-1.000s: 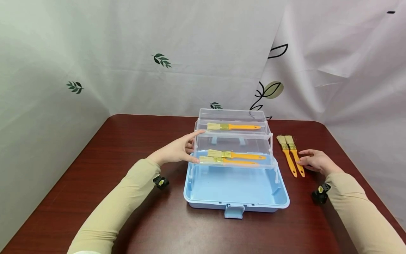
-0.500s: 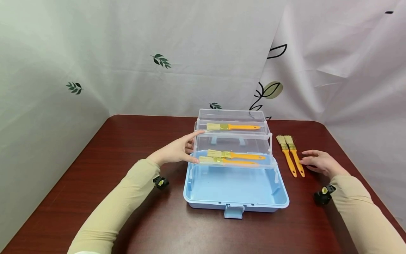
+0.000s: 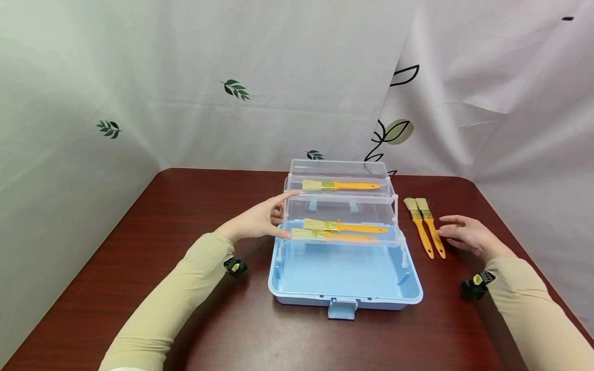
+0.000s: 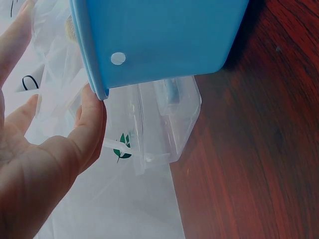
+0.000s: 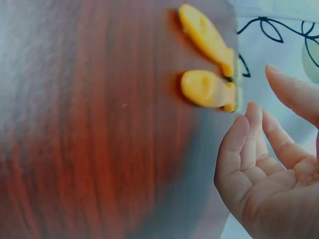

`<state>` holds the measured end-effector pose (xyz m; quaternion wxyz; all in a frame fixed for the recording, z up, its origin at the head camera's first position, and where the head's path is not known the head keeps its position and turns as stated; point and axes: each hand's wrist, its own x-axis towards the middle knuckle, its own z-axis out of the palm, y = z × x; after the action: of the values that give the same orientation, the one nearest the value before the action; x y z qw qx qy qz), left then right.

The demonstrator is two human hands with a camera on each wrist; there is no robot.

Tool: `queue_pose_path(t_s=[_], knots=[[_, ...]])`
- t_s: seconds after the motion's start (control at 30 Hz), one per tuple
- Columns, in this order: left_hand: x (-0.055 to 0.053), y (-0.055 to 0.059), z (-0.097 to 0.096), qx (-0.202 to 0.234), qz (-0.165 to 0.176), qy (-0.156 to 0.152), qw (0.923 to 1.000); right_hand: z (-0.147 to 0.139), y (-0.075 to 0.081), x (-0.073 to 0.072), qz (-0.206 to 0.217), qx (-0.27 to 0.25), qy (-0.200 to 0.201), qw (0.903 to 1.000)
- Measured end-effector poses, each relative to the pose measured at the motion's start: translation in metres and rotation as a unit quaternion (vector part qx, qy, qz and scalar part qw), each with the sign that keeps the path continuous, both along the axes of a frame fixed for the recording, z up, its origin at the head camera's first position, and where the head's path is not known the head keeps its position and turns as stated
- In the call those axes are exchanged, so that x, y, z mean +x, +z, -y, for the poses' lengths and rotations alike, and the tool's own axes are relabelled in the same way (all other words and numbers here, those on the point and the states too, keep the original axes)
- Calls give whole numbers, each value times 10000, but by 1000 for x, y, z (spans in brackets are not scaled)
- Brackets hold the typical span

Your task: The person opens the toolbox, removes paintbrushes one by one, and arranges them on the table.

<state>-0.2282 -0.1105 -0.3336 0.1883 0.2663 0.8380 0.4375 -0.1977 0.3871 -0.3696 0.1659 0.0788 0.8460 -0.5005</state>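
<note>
A light blue toolbox (image 3: pixel 341 273) stands open at mid-table, with clear trays raised over its rear half. One paintbrush (image 3: pixel 357 186) lies in the upper tray (image 3: pixel 339 199); two more, a nearer brush (image 3: pixel 350 237) and a farther brush (image 3: pixel 364 228), lie in the lower tray. My left hand (image 3: pixel 255 219) touches the toolbox's left side, fingers spread; fingertips meet the blue rim in the left wrist view. My right hand (image 3: pixel 475 238), loosely bent and holding nothing, hovers just right of two paintbrushes, a left one (image 3: pixel 421 232) and a right one (image 3: pixel 434 232), lying on the table.
The dark red wooden table (image 3: pixel 185 247) carries everything. A front latch (image 3: pixel 342 309) hangs down from the toolbox toward me. Behind the table and along its sides hangs a pale cloth (image 3: pixel 287 77) with leaf prints.
My right hand has drawn slightly to the right, away from the two paintbrushes on the table. The left hand stays at the toolbox's left side.
</note>
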Motion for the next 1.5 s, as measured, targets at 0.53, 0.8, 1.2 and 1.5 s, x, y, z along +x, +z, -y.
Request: queue_pose_path(t_s=[0.53,0.8,1.2,1.5], knots=[[1,2,1,18,-14,1,10000,14,11,4,-357,-379,353,9980],[2,2,1,14,-22,7,10000,28,21,6,-486,-746,492,9948],[1,2,2,-6,-48,18,10000,55,42,5,-622,-509,640,9947],[5,4,0,-97,-90,-1,9999,75,56,0,-785,-365,878,9924]])
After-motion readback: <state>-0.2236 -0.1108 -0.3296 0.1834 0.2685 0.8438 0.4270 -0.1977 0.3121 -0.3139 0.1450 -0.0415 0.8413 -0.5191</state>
